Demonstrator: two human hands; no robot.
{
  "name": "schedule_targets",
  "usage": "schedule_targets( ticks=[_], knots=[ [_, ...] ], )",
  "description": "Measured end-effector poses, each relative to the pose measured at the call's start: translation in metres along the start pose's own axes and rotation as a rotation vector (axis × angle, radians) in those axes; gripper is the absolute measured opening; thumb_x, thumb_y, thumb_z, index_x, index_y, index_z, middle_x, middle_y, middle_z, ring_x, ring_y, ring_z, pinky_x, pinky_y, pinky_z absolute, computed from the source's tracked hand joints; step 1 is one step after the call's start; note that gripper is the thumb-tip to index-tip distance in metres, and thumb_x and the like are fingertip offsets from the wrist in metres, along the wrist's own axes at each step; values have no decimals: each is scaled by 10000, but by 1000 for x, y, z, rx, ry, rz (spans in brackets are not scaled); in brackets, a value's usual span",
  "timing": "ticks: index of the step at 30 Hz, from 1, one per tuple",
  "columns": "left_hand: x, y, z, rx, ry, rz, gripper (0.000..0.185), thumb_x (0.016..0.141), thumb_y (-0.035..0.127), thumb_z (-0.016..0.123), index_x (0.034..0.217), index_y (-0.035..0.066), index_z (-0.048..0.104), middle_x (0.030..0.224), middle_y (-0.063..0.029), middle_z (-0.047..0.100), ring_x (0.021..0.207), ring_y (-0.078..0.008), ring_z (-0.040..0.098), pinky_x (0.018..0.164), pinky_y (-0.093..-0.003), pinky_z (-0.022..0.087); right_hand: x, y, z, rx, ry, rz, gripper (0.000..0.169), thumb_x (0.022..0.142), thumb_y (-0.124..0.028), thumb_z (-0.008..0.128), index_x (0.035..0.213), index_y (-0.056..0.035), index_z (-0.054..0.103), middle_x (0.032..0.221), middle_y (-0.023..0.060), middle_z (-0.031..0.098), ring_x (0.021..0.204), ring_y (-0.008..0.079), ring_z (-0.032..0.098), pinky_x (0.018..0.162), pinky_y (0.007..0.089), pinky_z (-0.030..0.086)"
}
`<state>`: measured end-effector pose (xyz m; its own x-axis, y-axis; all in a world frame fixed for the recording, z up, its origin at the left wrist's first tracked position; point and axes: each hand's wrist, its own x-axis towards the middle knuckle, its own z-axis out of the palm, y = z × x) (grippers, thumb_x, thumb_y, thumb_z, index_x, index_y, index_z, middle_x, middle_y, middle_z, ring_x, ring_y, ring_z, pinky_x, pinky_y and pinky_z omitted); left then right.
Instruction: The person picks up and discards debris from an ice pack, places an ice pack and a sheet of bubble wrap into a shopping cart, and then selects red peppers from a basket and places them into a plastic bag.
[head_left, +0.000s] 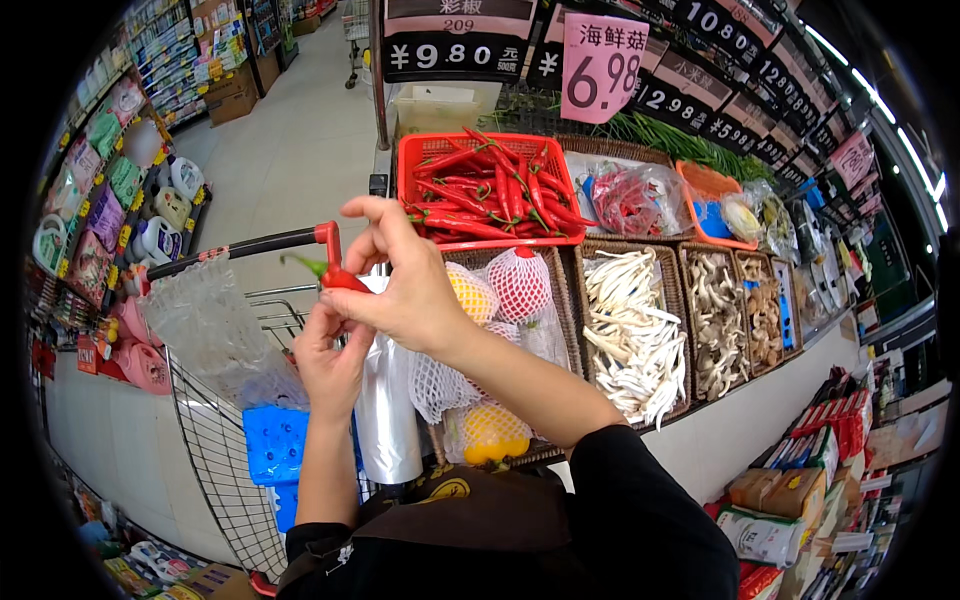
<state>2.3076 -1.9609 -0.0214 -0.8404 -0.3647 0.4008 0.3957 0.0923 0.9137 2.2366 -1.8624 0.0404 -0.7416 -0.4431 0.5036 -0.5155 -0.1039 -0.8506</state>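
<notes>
A red chili pepper with a green stem is held up over the cart handle's end, pinched between the thumb and fingers of my right hand. Just below it, my left hand has its fingertips drawn together against the right thumb; whether they also grip the chili is hidden. Beyond my hands, a red plastic basket is heaped with red chilies. Under my right forearm, a wicker basket holds bell peppers in foam nets. A roll of clear plastic bags stands upright beside my left forearm.
Left of me is a wire shopping cart with plastic bags hanging at its handle and blue plastic trays. White mushrooms fill a basket to the right. Price signs hang over the far side.
</notes>
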Motion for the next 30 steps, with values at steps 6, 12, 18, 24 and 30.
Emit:
schedule_targets(
  ticks=[6,12,18,24,30],
  knots=[
    [-2,-27,16,-285,-73,-114,256,820,110,602,1024,10,485,969,-44,559,867,-94,531,759,-227,426,-14,21,-2,26,89,73,587,607,-87,710,1109,-44,407,716,43,524,659,133,525,646,270,444],
    [11,-31,34,-483,-86,-280,305,859,143,536,1120,22,435,1006,-72,561,895,-117,542,761,-245,437,-25,55,-52,-177,178,75,183,725,-111,633,823,-13,514,674,56,523,594,160,511,576,294,434],
    [8,-36,38,-452,-170,-242,326,866,152,517,1151,37,410,1041,-87,543,940,-136,525,810,-279,423,-25,102,-134,-896,65,265,218,799,-227,564,732,-22,530,711,139,554,654,328,543,582,403,429],
    [8,-40,30,-468,-173,-267,405,872,154,495,1231,34,349,1072,-101,531,973,-150,517,842,-302,414,-10,136,-172,-1044,89,182,284,717,-69,576,971,-86,451,938,136,494,895,339,503,708,434,428],
    [11,-41,32,-538,-156,-344,516,891,166,459,1330,44,219,1134,-129,500,984,-165,518,862,-325,412,9,161,-166,-1184,18,173,365,685,-146,648,1014,-85,501,932,153,525,901,335,513,757,433,432]
  ],
)
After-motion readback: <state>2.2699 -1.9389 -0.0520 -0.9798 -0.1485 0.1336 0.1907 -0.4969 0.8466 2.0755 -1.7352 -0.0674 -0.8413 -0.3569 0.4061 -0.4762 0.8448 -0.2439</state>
